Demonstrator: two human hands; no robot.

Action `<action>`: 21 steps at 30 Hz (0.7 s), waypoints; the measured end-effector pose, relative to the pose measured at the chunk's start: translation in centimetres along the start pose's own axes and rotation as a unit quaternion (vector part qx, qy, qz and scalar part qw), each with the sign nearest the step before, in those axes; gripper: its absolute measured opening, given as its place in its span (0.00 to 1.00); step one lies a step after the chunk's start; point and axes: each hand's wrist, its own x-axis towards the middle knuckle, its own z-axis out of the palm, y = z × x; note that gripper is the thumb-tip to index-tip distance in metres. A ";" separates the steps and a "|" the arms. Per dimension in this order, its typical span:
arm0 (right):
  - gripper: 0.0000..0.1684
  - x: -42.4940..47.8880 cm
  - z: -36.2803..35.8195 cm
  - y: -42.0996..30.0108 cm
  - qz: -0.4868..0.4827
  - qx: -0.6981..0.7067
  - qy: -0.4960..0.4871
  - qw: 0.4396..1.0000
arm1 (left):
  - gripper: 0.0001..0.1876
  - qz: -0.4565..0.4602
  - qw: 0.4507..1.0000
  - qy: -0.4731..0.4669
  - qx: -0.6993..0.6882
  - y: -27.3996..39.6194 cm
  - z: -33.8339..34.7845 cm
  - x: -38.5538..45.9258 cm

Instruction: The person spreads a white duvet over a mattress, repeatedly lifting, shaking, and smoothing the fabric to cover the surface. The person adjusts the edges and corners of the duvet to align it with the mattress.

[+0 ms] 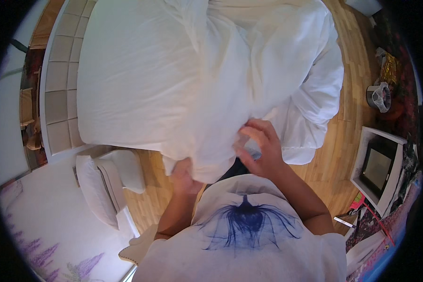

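Observation:
A white sheet or duvet cover [218,105] lies in loose folds over the bed and hangs down its near side towards me. My left hand [185,178] grips the hanging cloth near its lower edge. To the right, my right hand [266,149] is blurred, with thumb and fingers curved into a ring against the same cloth. Whether cloth is pinched between those fingertips is unclear. Smooth white bedding [134,88] covers the left part of the mattress. More bunched white fabric [303,130] drapes at the right end.
A tufted headboard [61,74] borders the bed at left. Below it stand a white chair [128,171] and a pillow [93,190]. Wooden floor [356,70] runs along the right, with a lined bin [379,97] and a white cabinet holding a microwave-like appliance [377,167].

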 end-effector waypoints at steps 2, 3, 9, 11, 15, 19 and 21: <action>0.32 0.7 0.0 -1.5 -0.044 -0.057 -0.068 0.995 | 0.28 -0.005 0.982 -0.011 -0.187 1.0 0.0 -0.6; 0.34 1.0 0.4 -1.7 -0.041 -0.091 -0.077 0.992 | 0.28 -0.007 0.960 -0.019 -0.278 1.7 0.5 -0.7; 0.38 2.5 4.7 2.6 0.004 -0.156 0.067 0.985 | 0.29 -0.048 0.973 0.033 -0.223 0.7 -0.8 -2.5; 0.32 3.3 5.5 4.9 -0.077 -0.159 0.099 0.979 | 0.30 -0.013 0.988 0.051 -0.144 1.0 -0.3 -2.6; 0.22 4.5 4.4 4.5 -0.167 -0.059 0.088 0.980 | 0.33 0.176 0.977 0.099 0.070 3.2 0.1 -3.6; 0.17 4.7 -1.3 -3.5 -0.255 0.064 0.134 0.956 | 0.29 0.280 0.942 0.152 0.102 7.0 -2.8 -10.0; 0.14 3.7 -3.7 -6.4 -0.343 0.089 0.112 0.928 | 0.28 0.281 0.941 0.167 0.084 8.2 -4.2 -12.4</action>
